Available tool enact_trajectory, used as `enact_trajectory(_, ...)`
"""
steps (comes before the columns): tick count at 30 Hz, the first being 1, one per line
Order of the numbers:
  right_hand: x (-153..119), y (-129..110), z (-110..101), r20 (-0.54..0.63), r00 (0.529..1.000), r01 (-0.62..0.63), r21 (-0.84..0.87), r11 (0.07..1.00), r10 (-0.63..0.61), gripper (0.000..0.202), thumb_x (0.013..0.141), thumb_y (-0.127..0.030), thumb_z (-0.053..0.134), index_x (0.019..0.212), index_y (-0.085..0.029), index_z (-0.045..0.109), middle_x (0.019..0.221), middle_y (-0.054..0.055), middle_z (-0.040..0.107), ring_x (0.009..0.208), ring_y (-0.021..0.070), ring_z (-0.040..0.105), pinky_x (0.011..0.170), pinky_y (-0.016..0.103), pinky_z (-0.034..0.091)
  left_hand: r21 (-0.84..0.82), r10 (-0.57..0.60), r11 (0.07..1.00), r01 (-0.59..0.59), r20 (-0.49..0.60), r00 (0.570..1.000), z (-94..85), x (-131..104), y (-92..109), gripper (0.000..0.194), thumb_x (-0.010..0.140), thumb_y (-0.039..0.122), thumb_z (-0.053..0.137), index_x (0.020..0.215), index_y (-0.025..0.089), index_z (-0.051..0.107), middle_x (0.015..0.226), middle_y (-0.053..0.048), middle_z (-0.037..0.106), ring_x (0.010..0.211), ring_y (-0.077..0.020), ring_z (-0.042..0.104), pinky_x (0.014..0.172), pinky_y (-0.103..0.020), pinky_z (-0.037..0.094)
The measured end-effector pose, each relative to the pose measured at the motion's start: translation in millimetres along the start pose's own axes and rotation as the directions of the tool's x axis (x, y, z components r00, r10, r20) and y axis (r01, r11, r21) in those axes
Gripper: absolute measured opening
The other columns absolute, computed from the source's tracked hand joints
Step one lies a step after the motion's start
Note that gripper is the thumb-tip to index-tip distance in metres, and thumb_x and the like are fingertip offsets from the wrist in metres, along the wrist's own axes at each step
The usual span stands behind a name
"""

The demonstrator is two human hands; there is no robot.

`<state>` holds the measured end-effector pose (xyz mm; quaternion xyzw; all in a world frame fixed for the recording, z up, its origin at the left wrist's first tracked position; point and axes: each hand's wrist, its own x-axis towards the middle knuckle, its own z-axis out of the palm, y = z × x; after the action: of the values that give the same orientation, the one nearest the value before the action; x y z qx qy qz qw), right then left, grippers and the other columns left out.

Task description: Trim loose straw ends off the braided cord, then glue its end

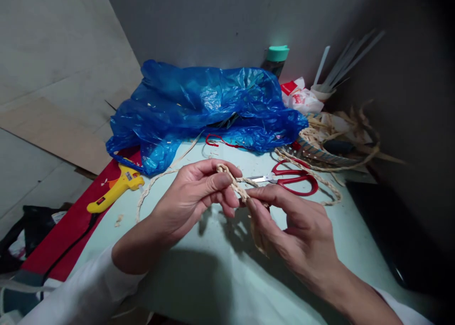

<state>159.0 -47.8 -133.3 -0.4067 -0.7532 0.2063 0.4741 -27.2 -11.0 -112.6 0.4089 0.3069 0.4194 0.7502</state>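
Observation:
Between my two hands, above the pale green tabletop (170,263), is a braided cord (232,179) of pale straw-like fibre. My left hand (199,187) pinches its upper end, which bends into a loop, between thumb and fingers. Lower down, my right hand (295,225) grips the same braid with thumb and forefinger. A loose fibre tail (259,239) hangs below the right fingertips. Just behind my hands lie red-handled scissors (296,178), their blades partly hidden. More of the braid trails over the table on both sides.
A crumpled blue plastic bag (213,97) spreads across the back. On the left lies a yellow glue gun (117,187) with a black cable. A basket (341,159) of fibre stands at the right, near a cup of glue sticks (322,92) and a dark flat object (391,230).

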Motion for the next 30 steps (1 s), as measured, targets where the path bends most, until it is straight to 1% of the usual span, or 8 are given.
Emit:
enact_trajectory(3,-1,-1,1,0.016,1.0,0.022,-0.008,1.0,-0.021,0.009,0.09,-0.009,0.06,0.093,-0.016,0.065,0.075,-0.001,0.068,0.064,0.0069,0.06,0.061,0.018,0.045,0.049,-0.001,0.999,0.0,0.023,1.0,-1.1,0,-1,0.008,0.093,0.018,0.063,0.092,0.016,0.071,0.063,0.001,0.072,0.055,-0.0076,0.069,0.054,-0.012,0.054)
enact_trajectory(8,1,-2,0,0.029,0.999,-0.022,-0.019,1.0,0.023,0.011,0.092,-0.011,0.056,0.089,-0.017,0.065,0.073,-0.002,0.067,0.062,0.0067,0.058,0.06,0.019,0.043,0.176,0.051,0.983,-0.051,0.008,0.999,3.1,1,-1,0.006,0.091,0.015,0.066,0.089,0.014,0.071,0.064,0.001,0.072,0.054,-0.0091,0.069,0.058,-0.015,0.056)
enact_trajectory(13,4,-3,-1,0.118,0.99,-0.088,0.053,0.995,0.081,0.011,0.095,-0.015,0.056,0.094,-0.018,0.066,0.081,-0.002,0.071,0.07,0.0076,0.063,0.068,0.018,0.046,0.235,0.103,0.967,-0.095,-0.02,0.995,13.4,0,1,0.008,0.081,0.012,0.074,0.075,0.01,0.072,0.063,0.002,0.068,0.049,-0.0106,0.069,0.051,-0.016,0.056)
enact_trajectory(19,8,-4,-1,0.237,0.971,-0.048,0.091,0.995,0.025,0.021,0.097,-0.013,0.048,0.084,-0.019,0.064,0.073,-0.003,0.065,0.066,0.009,0.058,0.066,0.02,0.044,0.297,0.152,0.944,-0.143,-0.01,0.988,12.2,-2,0,0.01,0.083,0.014,0.073,0.073,0.011,0.074,0.061,0.0,0.066,0.046,-0.0109,0.067,0.051,-0.02,0.057)
enact_trajectory(22,7,-3,1,0.24,0.97,-0.056,0.071,0.996,0.037,0.022,0.098,-0.014,0.046,0.083,-0.018,0.062,0.07,-0.002,0.062,0.063,0.0099,0.056,0.062,0.021,0.043,0.298,0.157,0.944,-0.14,-0.034,0.987,10.3,-1,-3,0.011,0.084,0.015,0.071,0.073,0.012,0.073,0.059,0.001,0.065,0.046,-0.0099,0.064,0.05,-0.019,0.055)
enact_trajectory(26,5,2,3,0.191,0.978,-0.089,0.042,0.995,0.08,0.027,0.1,-0.018,0.042,0.077,-0.019,0.057,0.065,-0.002,0.056,0.058,0.0106,0.051,0.058,0.023,0.04,0.267,0.111,0.959,-0.098,-0.033,0.993,11.2,3,-7,0.004,0.081,0.016,0.073,0.085,0.016,0.073,0.064,0.003,0.065,0.052,-0.009,0.063,0.048,-0.017,0.054)
enact_trajectory(28,6,3,2,0.198,0.973,-0.134,0.049,0.99,0.122,0.029,0.1,-0.021,0.044,0.074,-0.019,0.056,0.063,-0.003,0.055,0.056,0.0103,0.05,0.057,0.023,0.039,0.315,0.119,0.944,-0.102,-0.037,0.992,12.8,4,-7,0.005,0.077,0.013,0.075,0.081,0.014,0.073,0.068,0.003,0.063,0.051,-0.008,0.062,0.049,-0.018,0.054)
enact_trajectory(30,8,3,0,0.229,0.959,-0.186,0.068,0.98,0.167,0.029,0.101,-0.024,0.045,0.075,-0.019,0.059,0.064,-0.003,0.055,0.058,0.0103,0.051,0.058,0.023,0.039,0.378,0.17,0.916,-0.13,-0.074,0.983,14.4,4,-6,0.004,0.075,0.011,0.075,0.073,0.012,0.071,0.07,0.003,0.061,0.049,-0.0073,0.062,0.05,-0.018,0.054)
